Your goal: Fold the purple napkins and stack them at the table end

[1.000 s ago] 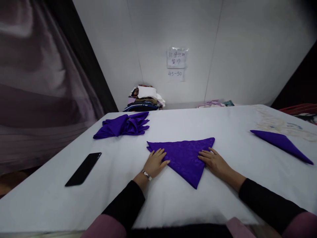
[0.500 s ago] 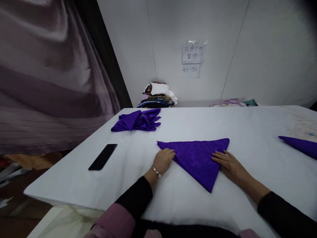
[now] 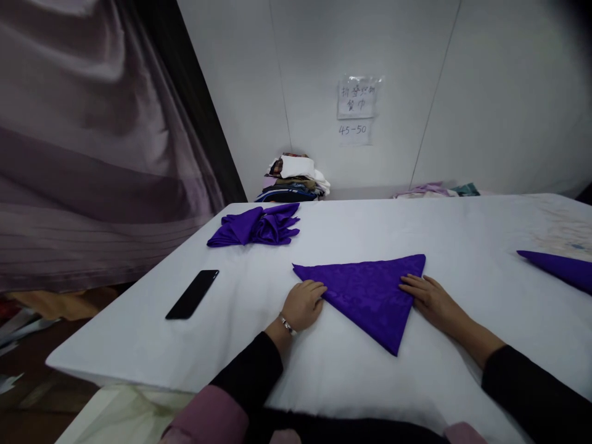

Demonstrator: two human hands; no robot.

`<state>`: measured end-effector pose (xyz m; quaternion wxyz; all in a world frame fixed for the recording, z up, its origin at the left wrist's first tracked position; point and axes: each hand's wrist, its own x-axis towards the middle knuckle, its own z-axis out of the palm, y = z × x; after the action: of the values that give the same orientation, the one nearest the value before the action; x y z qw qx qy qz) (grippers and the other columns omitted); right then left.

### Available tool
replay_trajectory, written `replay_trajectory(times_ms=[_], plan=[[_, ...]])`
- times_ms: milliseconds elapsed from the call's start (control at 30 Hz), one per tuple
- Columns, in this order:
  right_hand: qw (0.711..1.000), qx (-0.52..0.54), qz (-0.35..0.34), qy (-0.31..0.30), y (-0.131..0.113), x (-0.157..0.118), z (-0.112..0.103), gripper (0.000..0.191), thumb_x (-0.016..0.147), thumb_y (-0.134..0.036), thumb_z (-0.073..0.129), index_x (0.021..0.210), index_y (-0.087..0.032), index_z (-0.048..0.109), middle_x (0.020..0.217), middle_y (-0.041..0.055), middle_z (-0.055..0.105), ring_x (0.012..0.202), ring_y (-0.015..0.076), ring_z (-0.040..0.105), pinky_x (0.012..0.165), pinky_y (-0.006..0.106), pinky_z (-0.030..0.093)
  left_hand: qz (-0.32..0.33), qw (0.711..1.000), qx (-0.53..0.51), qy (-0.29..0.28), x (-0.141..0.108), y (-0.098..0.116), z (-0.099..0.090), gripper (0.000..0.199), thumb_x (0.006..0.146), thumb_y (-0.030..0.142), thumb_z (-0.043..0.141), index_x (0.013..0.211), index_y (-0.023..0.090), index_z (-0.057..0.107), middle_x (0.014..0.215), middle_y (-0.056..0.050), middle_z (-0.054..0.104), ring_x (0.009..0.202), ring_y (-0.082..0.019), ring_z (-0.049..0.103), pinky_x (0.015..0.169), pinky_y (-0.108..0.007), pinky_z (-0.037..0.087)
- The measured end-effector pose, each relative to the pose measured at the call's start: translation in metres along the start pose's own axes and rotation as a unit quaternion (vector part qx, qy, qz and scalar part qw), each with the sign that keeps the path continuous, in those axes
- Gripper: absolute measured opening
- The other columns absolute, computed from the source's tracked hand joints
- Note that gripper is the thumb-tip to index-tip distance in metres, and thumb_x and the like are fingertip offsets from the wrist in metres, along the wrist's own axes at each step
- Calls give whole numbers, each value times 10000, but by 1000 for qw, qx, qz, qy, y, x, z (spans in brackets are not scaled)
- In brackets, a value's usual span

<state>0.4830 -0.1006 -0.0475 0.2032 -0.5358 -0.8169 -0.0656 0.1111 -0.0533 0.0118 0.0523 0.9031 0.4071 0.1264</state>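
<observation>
A purple cloth napkin (image 3: 365, 290) lies folded into a triangle on the white-covered table (image 3: 240, 345), one corner pointing toward me. My left hand (image 3: 303, 304) rests at its left slanting edge, fingers slightly bent over the cloth and touching it. On the right edge, the outstretched fingers of my right hand (image 3: 428, 299) lie flat on the fabric. Neither hand lifts the napkin. Whether my left thumb is under the edge is hidden.
A black phone (image 3: 192, 295) lies to the left. Beyond it sit bunched purple napkins (image 3: 254, 226). Another purple cloth (image 3: 562, 268) enters at the right. Folded clothes (image 3: 293, 179) are stacked behind the table, below a handwritten sign (image 3: 356, 102) on the wall.
My right hand has shifted slightly up and right along the napkin's edge. The napkin's right corner sits slightly higher and flatter. My left hand has hardly moved.
</observation>
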Motion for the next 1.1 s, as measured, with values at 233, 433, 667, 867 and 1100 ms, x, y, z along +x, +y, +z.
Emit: replay_trajectory(times_ms=[233, 433, 667, 867, 1100], plan=[[1000, -17, 13, -20, 24, 23, -3, 451, 769, -128, 417, 1166, -234, 605, 1256, 87, 570, 1200, 260, 480, 979, 518, 348, 5, 1000, -3, -19, 4, 10, -3, 492, 843, 492, 416, 1254, 247, 530, 1254, -71, 569, 1154, -306, 474, 962, -466, 341], [998, -28, 39, -44, 36, 40, -14, 407, 782, -129, 408, 1110, -217, 632, 1209, 98, 604, 1143, 244, 530, 988, 510, 328, 8, 1000, 14, 4, 6, 31, 4, 588, 797, 594, 466, 1263, 239, 512, 1240, -94, 573, 1136, -318, 471, 1051, -517, 200], [998, -9, 36, -49, 26, 42, -42, 359, 805, -155, 408, 1071, -250, 630, 1039, 56, 679, 1033, 225, 593, 1018, 536, 261, 63, 998, -19, -10, 9, 54, 15, 594, 771, 592, 518, 1251, 244, 500, 1194, -68, 596, 1086, -262, 501, 1051, -501, 211], [998, -19, 45, -41, 27, 34, -39, 355, 767, -118, 408, 1000, -228, 652, 1025, 76, 678, 993, 230, 603, 1043, 513, 221, 87, 995, -36, -29, 7, 86, 27, 758, 680, 723, 478, 1329, 338, 406, 1273, -25, 544, 1160, -295, 460, 1005, -472, 317], [997, -22, 71, -26, 42, 28, -22, 404, 730, -95, 430, 1051, -195, 653, 1137, 83, 640, 1067, 239, 568, 1005, 410, 286, 65, 996, -48, -32, 8, 117, 37, 754, 638, 744, 462, 1284, 354, 446, 1202, -62, 545, 1123, -279, 487, 984, -494, 366]])
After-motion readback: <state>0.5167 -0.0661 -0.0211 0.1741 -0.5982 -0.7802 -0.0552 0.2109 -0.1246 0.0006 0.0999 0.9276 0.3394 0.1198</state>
